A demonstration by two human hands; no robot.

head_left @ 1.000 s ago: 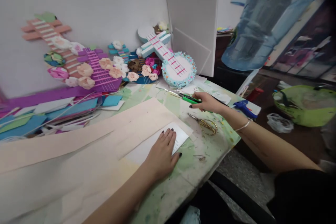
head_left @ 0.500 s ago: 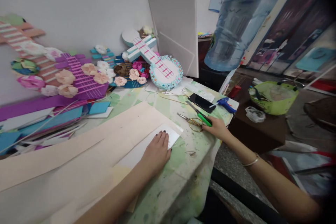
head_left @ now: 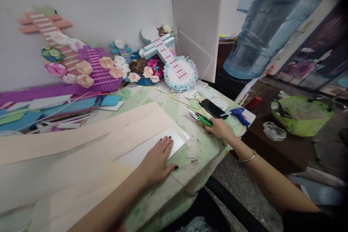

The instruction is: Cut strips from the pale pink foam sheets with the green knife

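My left hand (head_left: 156, 157) lies flat with fingers stretched out and thumb spread. It presses on a white sheet (head_left: 176, 141), which rests on a large pale peach sheet (head_left: 130, 123). At the table's right side my right hand (head_left: 219, 128) closes round the handle end of a green utility knife (head_left: 204, 120). The knife's tip points away to the left, low over the table. Below it, partly covered by knife and hand, are scissors with gold handles (head_left: 202, 129). A black phone (head_left: 213, 108) lies just beyond my right hand, and a blue glue gun (head_left: 240, 116) sits to its right.
Decorated cardboard instruments (head_left: 179, 74) lean along the wall behind the table. Coloured strips and offcuts (head_left: 65, 107) pile up at the left. A large blue water bottle (head_left: 269, 32) stands at the right, beyond a green basket (head_left: 301, 116) on a brown surface.
My right hand has shifted the utility knife leftward, away from the phone and over the scissors. My left thumb has spread outward while the palm stays on the white sheet. The view has turned left.
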